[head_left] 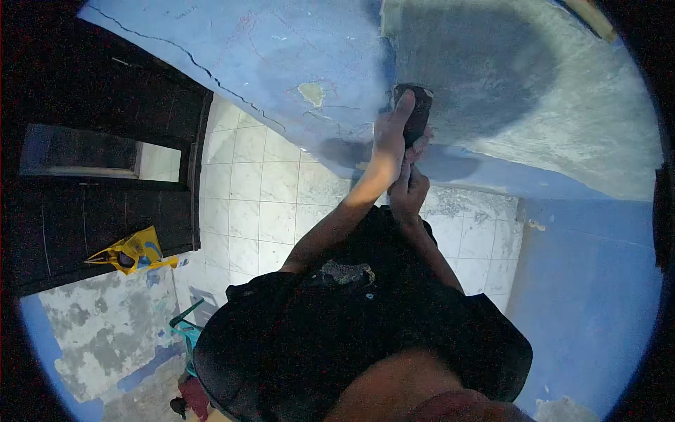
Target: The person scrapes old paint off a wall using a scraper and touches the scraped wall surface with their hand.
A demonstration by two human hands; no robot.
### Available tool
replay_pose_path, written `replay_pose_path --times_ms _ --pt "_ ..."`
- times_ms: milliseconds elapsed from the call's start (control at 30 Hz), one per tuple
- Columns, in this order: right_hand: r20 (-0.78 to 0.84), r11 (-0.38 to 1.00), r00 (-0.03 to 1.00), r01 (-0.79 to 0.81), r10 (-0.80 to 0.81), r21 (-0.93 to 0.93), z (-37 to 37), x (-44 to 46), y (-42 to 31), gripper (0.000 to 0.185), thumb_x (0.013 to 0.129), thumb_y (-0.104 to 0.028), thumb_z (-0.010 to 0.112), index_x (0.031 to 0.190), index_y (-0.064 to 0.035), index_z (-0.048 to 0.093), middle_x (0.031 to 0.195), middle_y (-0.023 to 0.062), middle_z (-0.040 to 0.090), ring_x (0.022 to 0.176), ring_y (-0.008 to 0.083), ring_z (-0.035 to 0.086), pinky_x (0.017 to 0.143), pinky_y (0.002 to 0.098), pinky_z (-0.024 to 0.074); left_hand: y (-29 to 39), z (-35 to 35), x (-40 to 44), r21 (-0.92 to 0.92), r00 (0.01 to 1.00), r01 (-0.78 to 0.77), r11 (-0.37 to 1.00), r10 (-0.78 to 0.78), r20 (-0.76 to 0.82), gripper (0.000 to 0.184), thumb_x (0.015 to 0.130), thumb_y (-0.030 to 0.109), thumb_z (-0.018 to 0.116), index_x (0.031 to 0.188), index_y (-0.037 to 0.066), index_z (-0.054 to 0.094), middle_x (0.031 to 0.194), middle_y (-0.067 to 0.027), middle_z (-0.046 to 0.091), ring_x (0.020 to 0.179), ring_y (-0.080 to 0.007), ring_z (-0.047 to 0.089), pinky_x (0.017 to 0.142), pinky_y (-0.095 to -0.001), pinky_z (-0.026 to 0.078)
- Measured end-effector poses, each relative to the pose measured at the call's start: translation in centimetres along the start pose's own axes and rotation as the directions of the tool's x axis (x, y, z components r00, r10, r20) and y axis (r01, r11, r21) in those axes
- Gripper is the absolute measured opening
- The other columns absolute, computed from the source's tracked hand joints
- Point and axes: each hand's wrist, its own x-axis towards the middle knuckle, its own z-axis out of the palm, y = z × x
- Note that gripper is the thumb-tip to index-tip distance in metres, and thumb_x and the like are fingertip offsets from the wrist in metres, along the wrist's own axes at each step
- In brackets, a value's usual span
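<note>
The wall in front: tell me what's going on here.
A person in a dark shirt has both hands up at a wall. The left hand grips a dark block, which sits where the blue paint meets a large grey patch. The right hand is just below; whether it also supports the block is hard to tell. Bare patches show elsewhere in the blue paint.

Rough matt wall [464,70], smooth tiles [261,190], cloth shirt [394,302]
</note>
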Motion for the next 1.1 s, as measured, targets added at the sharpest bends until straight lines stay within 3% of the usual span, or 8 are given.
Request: replay_pose_path --times_ms 167,267,367,533,900,967,1033,1100 --pt "0.048 0.997 0.996 -0.072 0.071 0.020 -0.7 -0.1 -0.3 0.043 0.098 -0.025 0.043 0.064 -0.0003 0.048 0.048 0.0015 0.046 0.042 0.0087 0.041 0.040 0.0284 0.0306 0.1 -0.6 -0.1 -0.008 0.995 0.054 0.998 -0.053 0.081 0.056 0.086 0.058 0.053 0.079 0.002 0.057 0.053 -0.0034 0.052 0.033 -0.0084 0.039 0.032 -0.0224 0.030" --pt "0.045 0.997 0.997 -0.067 0.066 0.029 -1.0 -0.1 -2.5 0.042 0.098 -0.026 0.044 0.064 -0.0008 0.046 0.049 0.0004 0.045 0.043 0.0078 0.041 0.040 0.0280 0.0297 0.9 1.1 -0.8 -0.054 0.999 0.011 0.998 -0.014 -0.052 0.060 0.086 0.060 0.050 0.071 0.002 0.056 0.050 -0.0018 0.049 0.033 -0.0080 0.039 0.032 -0.0222 0.030" --pt "0.112 0.990 0.983 -0.142 0.143 -0.014 -2.0 -0.2 -2.5 0.041 0.098 -0.024 0.043 0.064 -0.0003 0.047 0.050 0.0004 0.046 0.045 0.0075 0.042 0.040 0.0283 0.0292 0.4 0.2 -0.5 -0.051 0.993 0.111 0.993 -0.109 0.043 0.062 0.084 0.063 0.050 0.068 0.003 0.056 0.049 -0.0014 0.049 0.034 -0.0079 0.040 0.032 -0.0220 0.030" --pt "0.027 0.997 0.998 0.051 -0.049 -0.054 -1.1 0.1 -0.3 0.037 0.097 -0.020 0.044 0.067 0.0022 0.047 0.048 0.0037 0.046 0.046 0.0084 0.041 0.042 0.0303 0.0311 -0.6 -0.2 0.1 -0.048 0.998 0.061 0.997 -0.060 0.030 0.062 0.083 0.064 0.052 0.068 0.003 0.055 0.050 -0.0027 0.049 0.035 -0.0087 0.042 0.032 -0.0224 0.031" --pt "0.034 0.994 0.995 0.099 -0.098 -0.044 -0.9 -0.2 -0.6 0.036 0.096 -0.018 0.045 0.066 0.0025 0.047 0.049 0.0044 0.045 0.049 0.0084 0.042 0.045 0.0296 0.0334 0.3 -0.4 -0.4 0.007 0.998 -0.019 1.000 0.018 0.063 0.059 0.088 0.058 0.049 0.068 0.002 0.054 0.053 -0.0055 0.050 0.038 -0.0108 0.044 0.034 -0.0245 0.032" --pt "0.017 0.990 0.996 0.089 -0.088 -0.110 -1.4 -1.1 0.3 0.036 0.096 -0.018 0.045 0.067 0.0023 0.048 0.049 0.0043 0.045 0.049 0.0083 0.042 0.045 0.0297 0.0336 -3.0 -0.8 0.9 0.095 0.969 -0.243 0.965 0.246 -0.026 0.060 0.087 0.059 0.049 0.068 0.002 0.054 0.054 -0.0059 0.051 0.039 -0.0108 0.045 0.034 -0.0247 0.032" --pt "0.001 0.985 0.993 0.117 -0.118 -0.125 -0.9 0.2 -0.4 0.035 0.096 -0.017 0.045 0.067 0.0021 0.049 0.050 0.0043 0.045 0.049 0.0082 0.042 0.046 0.0300 0.0339 -1.1 0.3 1.1 0.114 0.956 -0.289 0.950 0.294 -0.024 0.061 0.086 0.060 0.049 0.070 0.002 0.055 0.055 -0.0061 0.051 0.039 -0.0108 0.045 0.034 -0.0248 0.032" --pt "0.009 0.985 0.992 0.125 -0.125 -0.120 -0.8 0.4 -0.7 0.034 0.096 -0.016 0.045 0.067 0.0022 0.050 0.050 0.0047 0.046 0.050 0.0084 0.043 0.046 0.0305 0.0344 0.8 0.3 -0.1 0.057 0.995 -0.095 0.994 0.094 0.017 0.062 0.086 0.062 0.049 0.073 0.001 0.055 0.056 -0.0062 0.052 0.040 -0.0107 0.045 0.034 -0.0246 0.032"
